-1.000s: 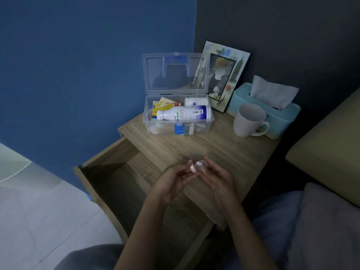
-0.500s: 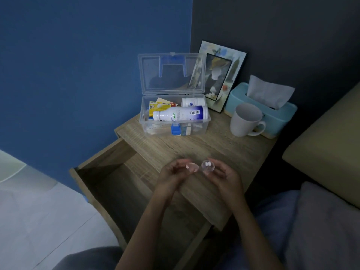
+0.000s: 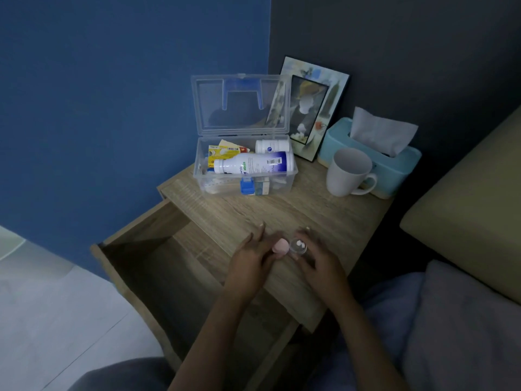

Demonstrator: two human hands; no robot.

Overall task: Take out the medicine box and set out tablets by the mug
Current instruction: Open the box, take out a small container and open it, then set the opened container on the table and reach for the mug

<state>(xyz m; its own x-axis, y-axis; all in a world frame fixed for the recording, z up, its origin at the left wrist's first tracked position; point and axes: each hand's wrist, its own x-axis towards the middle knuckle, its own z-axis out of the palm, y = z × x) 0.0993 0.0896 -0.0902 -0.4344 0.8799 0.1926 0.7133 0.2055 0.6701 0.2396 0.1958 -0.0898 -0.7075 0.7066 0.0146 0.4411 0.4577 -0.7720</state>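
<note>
From the head view, my left hand (image 3: 251, 256) keeps its grip closed on a small pink cap (image 3: 281, 246), pinched at the fingertips. My right hand (image 3: 318, 256) grips a small clear pill container (image 3: 299, 246) with white tablets (image 3: 300, 244) showing inside; cap and container sit side by side, nearly touching, low over the front of the wooden tabletop (image 3: 296, 213). The clear medicine box (image 3: 245, 167) stands at 12 o'clock from my hands, lid upright, a white bottle (image 3: 251, 162) lying across its contents. The white mug (image 3: 349, 172) is at 1 o'clock, just in front of the light-blue tissue box (image 3: 375, 162). A picture frame (image 3: 313, 108) leans on the wall behind, between the medicine box and the tissue box. The open drawer (image 3: 158, 266) lies at 9 o'clock.
</note>
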